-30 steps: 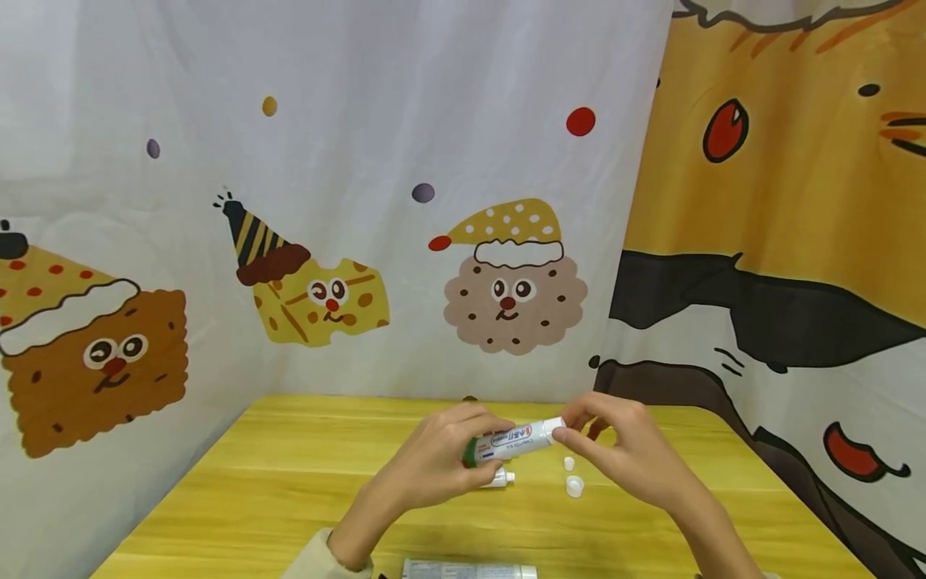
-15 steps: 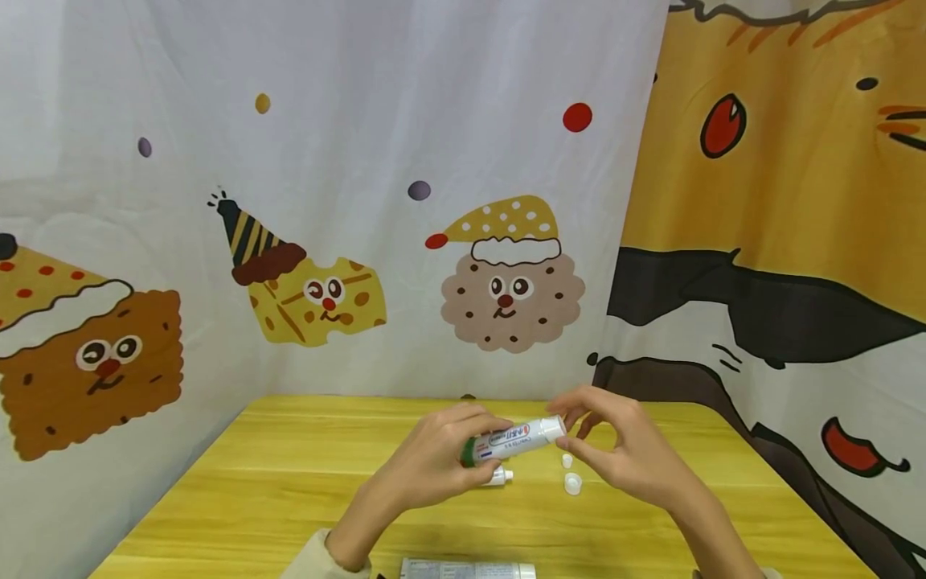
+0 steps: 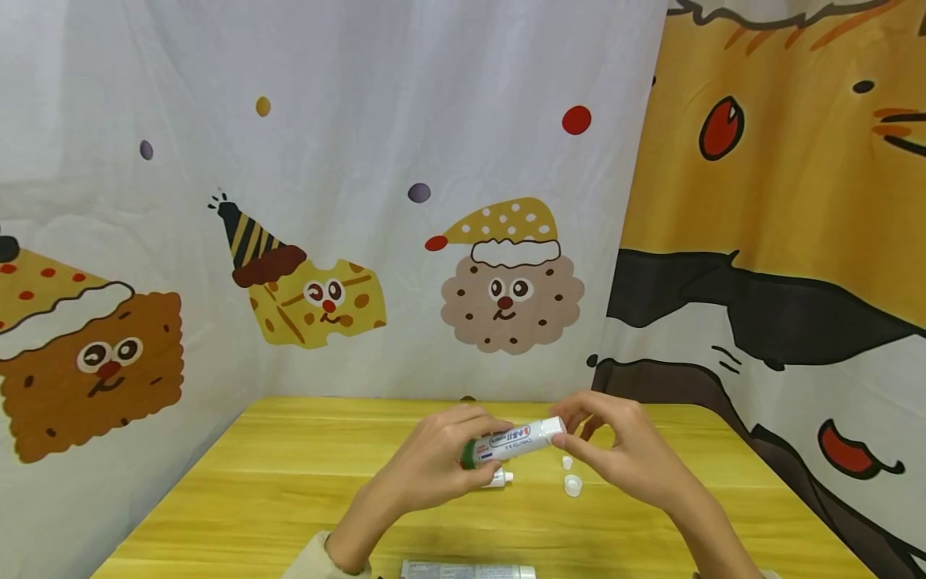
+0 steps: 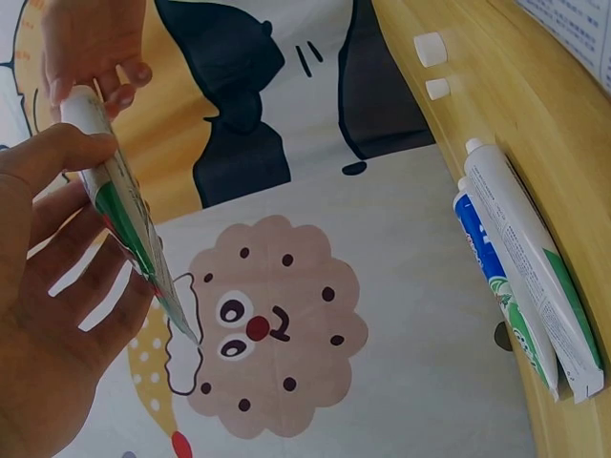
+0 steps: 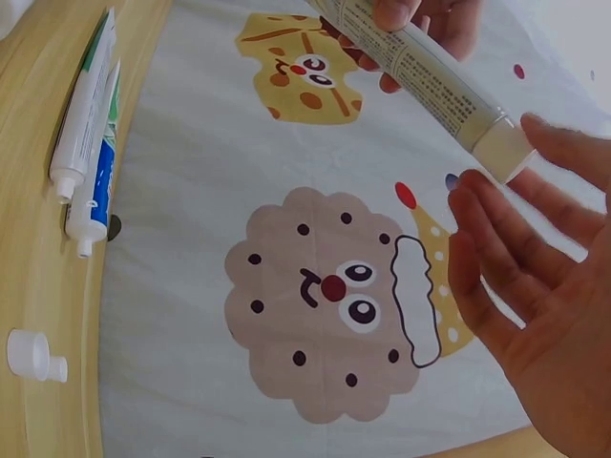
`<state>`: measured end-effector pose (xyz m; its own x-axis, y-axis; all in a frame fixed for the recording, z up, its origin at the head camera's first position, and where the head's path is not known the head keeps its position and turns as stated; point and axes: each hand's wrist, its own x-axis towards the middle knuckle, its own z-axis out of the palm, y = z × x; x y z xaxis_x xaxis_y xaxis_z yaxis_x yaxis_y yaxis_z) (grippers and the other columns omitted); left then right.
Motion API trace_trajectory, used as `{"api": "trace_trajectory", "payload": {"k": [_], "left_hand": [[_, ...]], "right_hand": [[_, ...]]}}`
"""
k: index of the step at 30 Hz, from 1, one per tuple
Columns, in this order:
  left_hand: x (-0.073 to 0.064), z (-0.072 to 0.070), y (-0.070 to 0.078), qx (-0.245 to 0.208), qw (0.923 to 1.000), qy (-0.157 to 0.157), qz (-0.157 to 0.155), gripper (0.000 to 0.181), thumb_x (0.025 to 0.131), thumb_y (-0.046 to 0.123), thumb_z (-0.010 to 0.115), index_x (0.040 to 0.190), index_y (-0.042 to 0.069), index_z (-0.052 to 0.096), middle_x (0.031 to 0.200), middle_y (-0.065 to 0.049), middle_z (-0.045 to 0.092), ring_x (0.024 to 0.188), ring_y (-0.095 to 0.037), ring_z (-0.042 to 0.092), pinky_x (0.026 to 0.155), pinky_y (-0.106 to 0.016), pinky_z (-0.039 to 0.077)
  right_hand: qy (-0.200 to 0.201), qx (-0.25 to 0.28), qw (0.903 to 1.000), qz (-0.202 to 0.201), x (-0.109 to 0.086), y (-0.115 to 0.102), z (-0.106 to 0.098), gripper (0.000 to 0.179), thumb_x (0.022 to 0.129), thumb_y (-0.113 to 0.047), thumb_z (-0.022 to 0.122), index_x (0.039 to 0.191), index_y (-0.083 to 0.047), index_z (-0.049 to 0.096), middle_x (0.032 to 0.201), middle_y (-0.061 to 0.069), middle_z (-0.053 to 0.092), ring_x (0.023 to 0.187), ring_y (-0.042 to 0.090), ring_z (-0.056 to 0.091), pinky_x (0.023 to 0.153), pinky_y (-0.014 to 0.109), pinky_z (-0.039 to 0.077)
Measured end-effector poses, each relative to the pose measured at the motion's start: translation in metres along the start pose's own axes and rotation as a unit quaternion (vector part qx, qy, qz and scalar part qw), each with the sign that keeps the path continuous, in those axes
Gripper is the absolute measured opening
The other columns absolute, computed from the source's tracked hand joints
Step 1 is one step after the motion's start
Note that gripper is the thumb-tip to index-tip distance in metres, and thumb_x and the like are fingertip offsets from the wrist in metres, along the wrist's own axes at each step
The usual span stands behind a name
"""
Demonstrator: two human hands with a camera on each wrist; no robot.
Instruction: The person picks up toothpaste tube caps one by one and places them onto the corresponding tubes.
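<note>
My left hand (image 3: 441, 462) grips a white toothpaste tube (image 3: 514, 441) with a green end, held above the table and tilted up to the right. Its thumb presses one side in the left wrist view, and the fingers lie along the other. At the tube's right end is a white cap (image 5: 503, 151). My right hand (image 3: 629, 450) has its thumb and fingertips around this cap, the thumb at one edge and the fingers at the opposite one. The fingers are loosely bent in the right wrist view.
Two loose white caps, a larger cap (image 3: 573, 485) and a smaller cap (image 3: 567, 462), lie on the yellow wooden table (image 3: 289, 498). Two uncapped tubes, one white and green (image 4: 520, 239), one blue and green (image 4: 498, 286), lie side by side. Another tube (image 3: 463, 571) lies nearest me. A cartoon-print curtain (image 3: 347, 161) hangs behind.
The right thumb and fingers loosened around the cap half a second ago and are now drawn in at it again. The left hand and tube have stayed almost still.
</note>
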<state>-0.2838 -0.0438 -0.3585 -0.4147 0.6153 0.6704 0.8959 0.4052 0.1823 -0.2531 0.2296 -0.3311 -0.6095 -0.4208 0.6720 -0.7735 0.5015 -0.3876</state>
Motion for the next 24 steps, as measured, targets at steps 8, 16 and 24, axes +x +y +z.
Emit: {"api": "trace_trajectory", "payload": {"k": [8, 16, 24], "left_hand": [[0.0008, -0.0012, 0.0006, -0.003, 1.0000, 0.000, 0.001, 0.038, 0.085, 0.016, 0.084, 0.122, 0.015, 0.075, 0.113, 0.003, 0.074, 0.090, -0.005, 0.065, 0.077, -0.017, 0.055], [0.0013, 0.0025, 0.0005, -0.017, 0.9998, -0.002, 0.005, 0.037, 0.087, 0.019, 0.084, 0.123, 0.013, 0.075, 0.115, 0.002, 0.075, 0.093, -0.006, 0.067, 0.080, -0.016, 0.055], [-0.0008, 0.0025, -0.0018, -0.023, 0.9996, 0.011, 0.007, 0.040, 0.085, 0.019, 0.085, 0.123, 0.012, 0.075, 0.113, 0.000, 0.075, 0.090, -0.006, 0.068, 0.075, -0.015, 0.054]], "right_hand": [[0.019, -0.018, 0.9985, -0.049, 0.0014, -0.0010, 0.0033, 0.026, 0.087, -0.005, 0.080, 0.107, -0.021, 0.074, 0.097, -0.009, 0.074, 0.077, 0.002, 0.062, 0.068, 0.022, 0.056], [0.045, -0.063, 0.9944, -0.073, -0.0023, -0.0021, 0.0053, 0.026, 0.086, -0.003, 0.079, 0.105, -0.019, 0.071, 0.085, -0.014, 0.063, 0.075, -0.001, 0.054, 0.061, 0.014, 0.048], [0.031, -0.070, 0.9967, -0.027, -0.0010, -0.0007, 0.0050, 0.019, 0.090, -0.010, 0.077, 0.106, -0.019, 0.073, 0.088, -0.017, 0.065, 0.077, -0.002, 0.057, 0.066, 0.020, 0.053]]}}
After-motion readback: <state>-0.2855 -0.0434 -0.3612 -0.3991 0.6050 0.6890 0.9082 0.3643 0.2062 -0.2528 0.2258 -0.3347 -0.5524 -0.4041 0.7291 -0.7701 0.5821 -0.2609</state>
